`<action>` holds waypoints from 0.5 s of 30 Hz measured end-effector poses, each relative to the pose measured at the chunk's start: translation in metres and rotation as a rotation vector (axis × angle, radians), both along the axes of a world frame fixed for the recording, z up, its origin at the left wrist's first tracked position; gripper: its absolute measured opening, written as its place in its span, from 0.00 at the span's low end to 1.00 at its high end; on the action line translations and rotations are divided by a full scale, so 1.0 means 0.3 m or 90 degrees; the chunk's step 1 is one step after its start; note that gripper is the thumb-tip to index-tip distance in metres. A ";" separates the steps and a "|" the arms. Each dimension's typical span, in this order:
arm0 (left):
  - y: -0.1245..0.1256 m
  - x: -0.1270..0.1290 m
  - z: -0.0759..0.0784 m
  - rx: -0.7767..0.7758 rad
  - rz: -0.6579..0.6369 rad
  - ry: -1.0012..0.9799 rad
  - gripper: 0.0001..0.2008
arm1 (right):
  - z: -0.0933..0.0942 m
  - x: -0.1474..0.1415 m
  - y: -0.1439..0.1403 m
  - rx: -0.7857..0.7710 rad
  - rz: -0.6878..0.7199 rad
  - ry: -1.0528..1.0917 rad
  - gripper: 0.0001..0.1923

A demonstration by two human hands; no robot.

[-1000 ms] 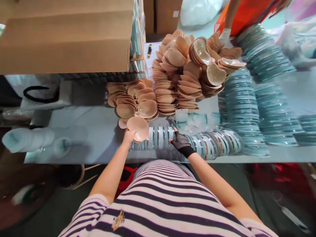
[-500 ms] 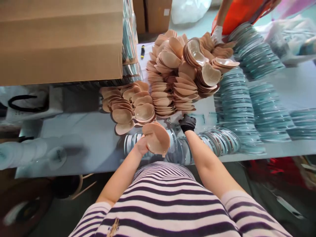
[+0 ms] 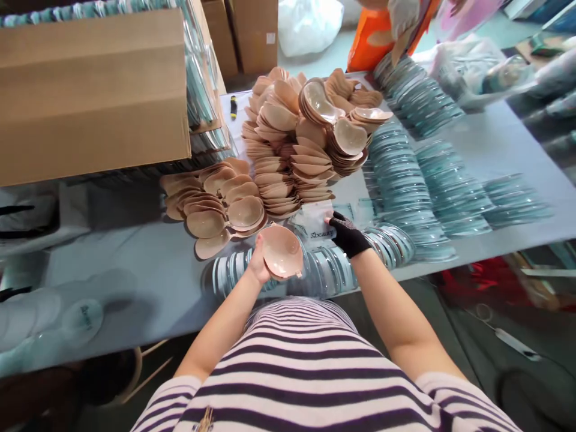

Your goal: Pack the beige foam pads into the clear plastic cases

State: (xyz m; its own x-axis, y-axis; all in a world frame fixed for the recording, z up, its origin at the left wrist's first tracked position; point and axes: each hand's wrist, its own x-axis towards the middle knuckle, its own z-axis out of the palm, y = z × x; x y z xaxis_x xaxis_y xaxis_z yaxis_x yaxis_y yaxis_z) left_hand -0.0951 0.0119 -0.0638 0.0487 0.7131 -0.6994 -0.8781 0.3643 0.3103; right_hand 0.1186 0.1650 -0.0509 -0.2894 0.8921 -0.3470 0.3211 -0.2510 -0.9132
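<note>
My left hand (image 3: 260, 263), bare, grips a beige stick-on bra (image 3: 282, 252) by its left edge, its shiny inner side facing up. On my right hand (image 3: 347, 233) is a black fingerless glove; its thumb and fingers close at the edge of a thin whitish sheet printed "beauty" (image 3: 315, 223). Just beyond both hands, beige bras (image 3: 245, 213) lie in overlapping rows, and more are heaped in stacks (image 3: 310, 129). Between me and these, a row of clear round plastic shells (image 3: 330, 270) lies along the table's near edge.
Stacks of clear plastic shells (image 3: 400, 186) stand on the right. A large cardboard box (image 3: 94, 96) occupies the left back. Near it lies a black-and-yellow cutter (image 3: 233, 107). Across the table, a co-worker's white-gloved hand (image 3: 404, 17) holds a beige piece. White discs (image 3: 83, 321) lie left.
The bra in my left hand has tilted so its shiny hollow faces up. My right hand has turned, with the printed sheet now showing beside it. The co-worker's hand has lifted off the heap.
</note>
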 end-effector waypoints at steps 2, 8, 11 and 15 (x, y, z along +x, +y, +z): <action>0.006 0.006 0.001 0.004 -0.013 0.009 0.36 | 0.059 -0.027 -0.045 -0.035 0.001 0.071 0.22; -0.012 -0.007 0.018 -0.058 -0.038 0.146 0.23 | 0.143 -0.120 -0.110 0.121 -0.224 0.138 0.16; -0.030 -0.018 0.059 0.078 -0.099 0.139 0.26 | 0.148 -0.132 -0.118 0.119 -0.281 0.178 0.15; -0.019 -0.015 0.137 0.280 -0.151 0.261 0.24 | 0.172 -0.154 -0.181 0.065 -0.100 0.176 0.13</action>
State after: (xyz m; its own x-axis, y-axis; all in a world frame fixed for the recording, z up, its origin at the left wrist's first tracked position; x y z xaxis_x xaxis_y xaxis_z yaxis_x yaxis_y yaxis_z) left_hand -0.0998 0.0061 -0.0226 0.0305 0.9400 -0.3399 -0.5680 0.2961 0.7679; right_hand 0.0725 0.1107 0.0007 -0.2163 0.9595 -0.1806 0.0228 -0.1800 -0.9834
